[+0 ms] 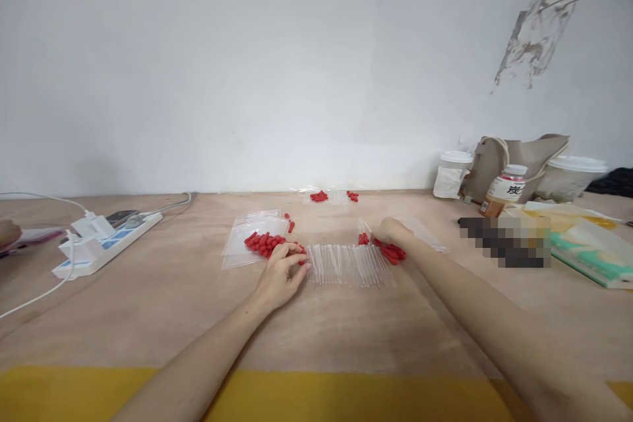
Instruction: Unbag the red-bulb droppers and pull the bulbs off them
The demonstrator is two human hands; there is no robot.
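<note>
A row of clear thin tubes (346,265) lies side by side on the wooden table (148,303). My left hand (281,277) rests at the row's left end, fingers curled, touching the tubes and a red cap beside a pile of red caps (264,243). My right hand (393,232) sits at the row's right far corner, fingers bent over more red caps (391,252) and tube ends. What either hand pinches is too small to make out.
Clear plastic bags (254,227) lie behind the left pile; more red caps (319,196) sit near the wall. A power strip with chargers (103,241) is at left. Cups (452,173), a bottle (503,190), a bag and a book (591,254) crowd the right.
</note>
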